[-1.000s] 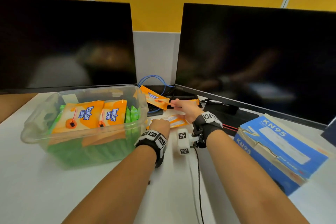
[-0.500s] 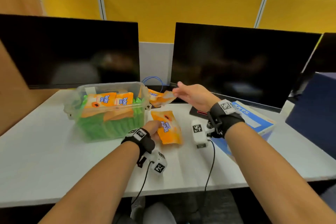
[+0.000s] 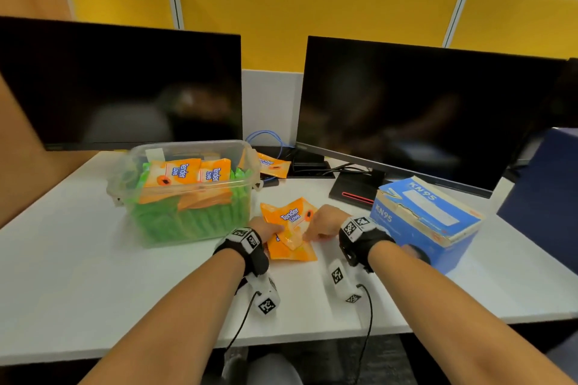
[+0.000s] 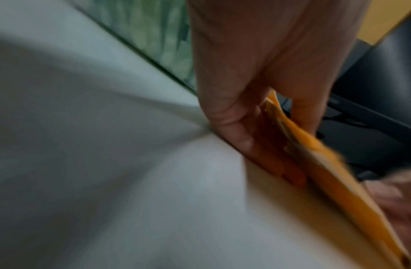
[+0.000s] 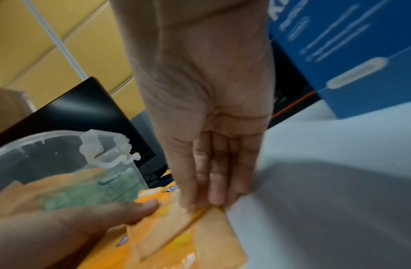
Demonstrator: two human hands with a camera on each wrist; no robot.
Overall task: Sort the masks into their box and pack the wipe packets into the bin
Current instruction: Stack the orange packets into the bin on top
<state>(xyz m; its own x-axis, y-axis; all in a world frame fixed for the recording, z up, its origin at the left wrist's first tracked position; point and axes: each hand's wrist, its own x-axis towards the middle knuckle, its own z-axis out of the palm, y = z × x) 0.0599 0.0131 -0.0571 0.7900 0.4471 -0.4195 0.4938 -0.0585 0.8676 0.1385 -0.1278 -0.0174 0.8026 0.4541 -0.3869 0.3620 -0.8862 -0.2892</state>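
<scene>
Two orange wipe packets lie overlapped on the white desk between my hands: the upper one (image 3: 289, 215) is tilted up and the lower one (image 3: 294, 255) lies flat. My left hand (image 3: 269, 230) pinches them from the left, thumb and fingers curled round the edge of the orange packets (image 4: 319, 163). My right hand (image 3: 315, 233) meets them from the right, fingertips (image 5: 200, 202) on a packet edge and thumb on its face. The clear bin (image 3: 131, 197), with green and orange packets inside, stands just to the left. The blue KN95 mask box (image 3: 428, 222) sits to the right.
Another orange packet (image 3: 272, 164) lies behind the bin beside blue cables. Two dark monitors (image 3: 422, 109) stand along the back, with a black stand base (image 3: 353, 192) near the mask box. The desk's front edge (image 3: 156, 350) runs below my forearms.
My right hand has drawn back from the far packet behind the bin and come down onto the packets my left hand holds. The head view has pulled back and tilted.
</scene>
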